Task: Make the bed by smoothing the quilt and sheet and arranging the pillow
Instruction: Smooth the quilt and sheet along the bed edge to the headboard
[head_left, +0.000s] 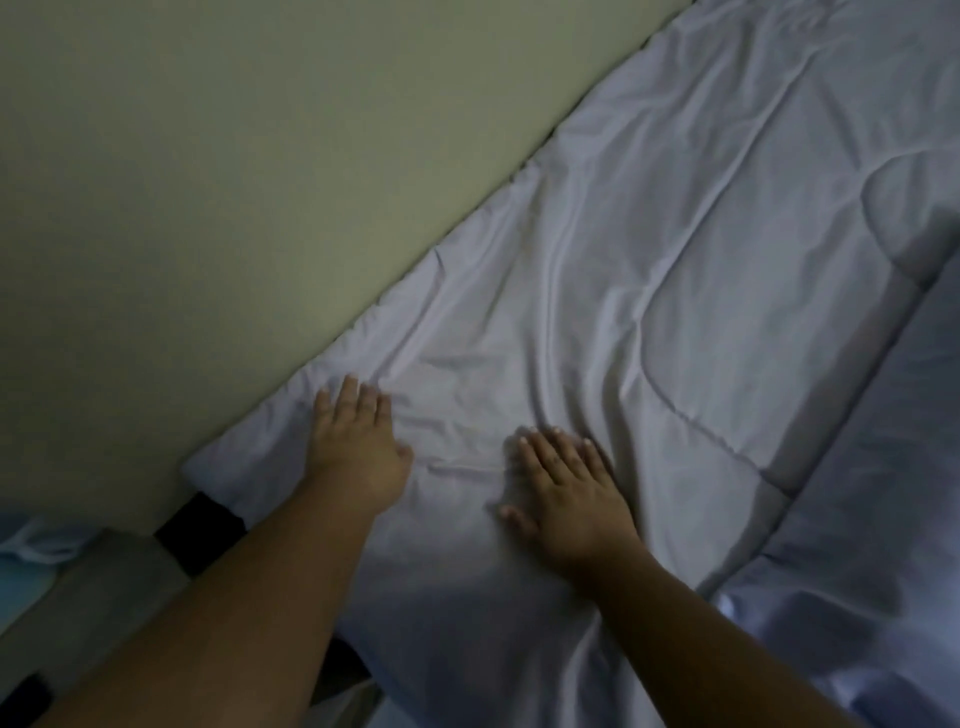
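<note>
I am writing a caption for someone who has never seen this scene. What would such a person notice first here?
First, two bare hands lying flat on the pale quilt in the lower middle: the left hand near the quilt's edge by the wall, the right hand further in. Next, the creases running up the quilt to the right, and the plain greenish wall filling the upper left.

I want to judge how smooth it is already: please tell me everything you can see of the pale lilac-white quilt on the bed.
The pale lilac-white padded quilt looks soft, with sewn seams dividing it into panels. It lies spread on the bed, one edge along the greenish wall, a corner near the left hand. Both that hand and the right hand press flat on it with straight fingers. Creases run around and beyond them. Its thick right edge lies over a pale sheet.
</note>
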